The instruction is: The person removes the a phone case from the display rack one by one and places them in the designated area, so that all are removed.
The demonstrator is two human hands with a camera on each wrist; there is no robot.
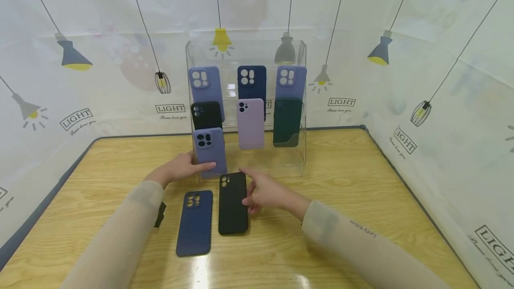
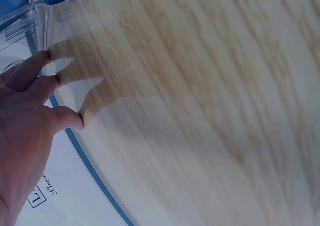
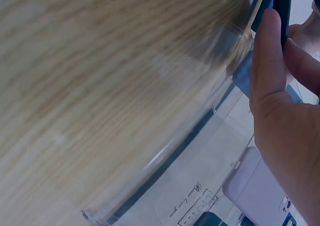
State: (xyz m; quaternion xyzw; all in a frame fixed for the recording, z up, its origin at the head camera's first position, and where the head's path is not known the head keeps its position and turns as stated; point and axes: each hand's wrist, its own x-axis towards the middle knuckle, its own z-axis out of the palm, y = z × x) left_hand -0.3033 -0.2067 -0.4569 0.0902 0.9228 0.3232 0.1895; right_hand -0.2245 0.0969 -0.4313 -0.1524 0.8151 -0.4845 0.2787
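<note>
My right hand pinches a black phone case along its right side, with a finger at the top corner. In the right wrist view that case shows edge-on between fingers and thumb. My left hand lays its thumb across the front of a periwinkle phone case at the lower left of a clear acrylic stand. Its other fingers spread loosely beside the stand in the left wrist view. A navy phone case lies on the table left of the black one.
The stand's upper rows bear more cases: two periwinkle ones, a navy one, a black one, a lilac one and a dark green one. Behind the wooden table hangs a white lamp-print backdrop.
</note>
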